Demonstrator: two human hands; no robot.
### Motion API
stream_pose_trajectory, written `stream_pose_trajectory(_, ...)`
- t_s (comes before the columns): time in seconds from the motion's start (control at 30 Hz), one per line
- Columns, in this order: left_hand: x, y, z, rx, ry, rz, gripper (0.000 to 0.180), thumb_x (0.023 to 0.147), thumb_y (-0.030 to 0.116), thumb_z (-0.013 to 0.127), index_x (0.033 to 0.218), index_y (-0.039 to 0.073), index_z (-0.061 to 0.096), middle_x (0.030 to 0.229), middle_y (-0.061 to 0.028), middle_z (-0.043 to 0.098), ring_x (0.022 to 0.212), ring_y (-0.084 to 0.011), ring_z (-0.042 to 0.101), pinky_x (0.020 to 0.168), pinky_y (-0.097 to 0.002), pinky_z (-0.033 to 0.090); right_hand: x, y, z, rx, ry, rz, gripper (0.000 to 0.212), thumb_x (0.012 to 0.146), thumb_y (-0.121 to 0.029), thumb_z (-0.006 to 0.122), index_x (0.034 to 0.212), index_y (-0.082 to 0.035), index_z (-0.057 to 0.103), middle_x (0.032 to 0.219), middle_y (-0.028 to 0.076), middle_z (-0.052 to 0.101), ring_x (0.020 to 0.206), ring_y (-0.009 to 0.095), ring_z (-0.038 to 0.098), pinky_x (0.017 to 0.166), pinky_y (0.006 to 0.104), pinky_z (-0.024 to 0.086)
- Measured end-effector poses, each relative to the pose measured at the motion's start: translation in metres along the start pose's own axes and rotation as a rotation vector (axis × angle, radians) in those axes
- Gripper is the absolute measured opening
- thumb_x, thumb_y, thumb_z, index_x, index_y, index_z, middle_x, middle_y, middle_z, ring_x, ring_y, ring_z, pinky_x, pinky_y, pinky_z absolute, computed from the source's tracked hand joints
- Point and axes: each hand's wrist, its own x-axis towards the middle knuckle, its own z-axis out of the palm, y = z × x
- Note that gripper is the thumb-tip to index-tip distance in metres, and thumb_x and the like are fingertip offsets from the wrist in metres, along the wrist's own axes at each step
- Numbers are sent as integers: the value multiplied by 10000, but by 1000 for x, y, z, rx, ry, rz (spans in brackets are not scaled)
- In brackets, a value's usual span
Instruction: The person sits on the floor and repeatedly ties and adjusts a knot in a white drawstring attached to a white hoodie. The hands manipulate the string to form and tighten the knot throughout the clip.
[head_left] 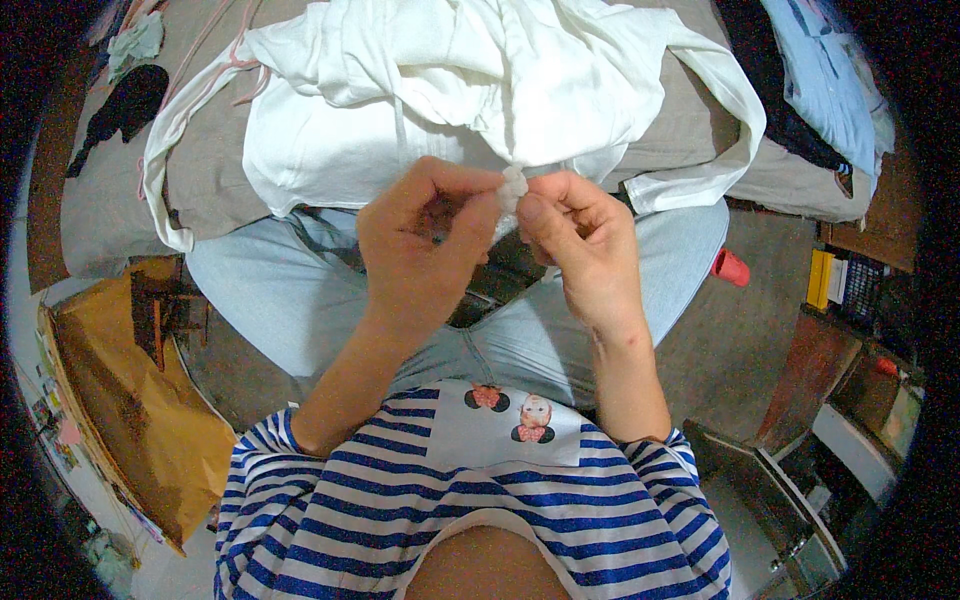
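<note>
A white garment (330,150) with long narrow sleeves or straps is spread in front of me, its upper part heaped in loose folds. At its near edge, over my lap, a small bunched bit of white cloth (513,188) is pinched between my two hands. My left hand (428,225) grips it from the left with thumb and forefinger. From the right, the thumb and curled fingers of my right hand (580,225) close on it. The bit seems to join the garment just above, though the fingers partly hide it.
The garment rests on a grey-brown cloth-covered surface (215,200). Black cloth (125,105) lies at the far left, and light blue clothing (825,85) at the far right. A red cup (731,268) is by my right knee; brown paper (140,370) stands at the left.
</note>
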Motion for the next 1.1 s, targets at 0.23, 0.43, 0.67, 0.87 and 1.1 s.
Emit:
stream_pose_trajectory(0.23,9,4,-12,-469,-136,-549,156,807,146,577,841,-7,585,679,-54,579,503,-83,523,427,-182,416,-2,0,0,-178,79,-144,91,804,-82,588,829,4,598,748,3,600,663,46,518,581,182,416)
stream_pose_trajectory(0.43,12,-5,-17,-575,-266,-645,170,816,167,581,857,2,589,690,-45,586,512,-87,539,437,-180,439,0,1,-1,-363,141,-304,71,760,-62,616,809,-12,602,722,20,600,675,68,544,590,208,435)
stream_pose_trajectory(0.67,12,3,-13,-492,-226,-621,171,797,162,602,857,2,587,686,-44,588,504,-87,535,435,-183,439,0,-8,0,-683,159,-579,105,680,-10,630,776,-38,599,710,53,580,567,122,527,495,228,419)
stream_pose_trajectory(0.87,10,9,-6,-360,-157,-553,171,784,146,610,845,-11,574,668,-51,584,502,-82,528,434,-181,429,2,-6,3,-710,179,-636,97,635,9,605,708,-35,557,664,60,546,505,145,489,434,250,382)
stream_pose_trajectory(1.1,2,15,8,37,-30,-251,136,764,107,629,798,-11,572,627,-39,583,515,-74,539,456,-187,437,3,-2,2,-933,204,-886,119,609,28,606,698,-10,536,629,63,528,521,129,496,463,201,377)
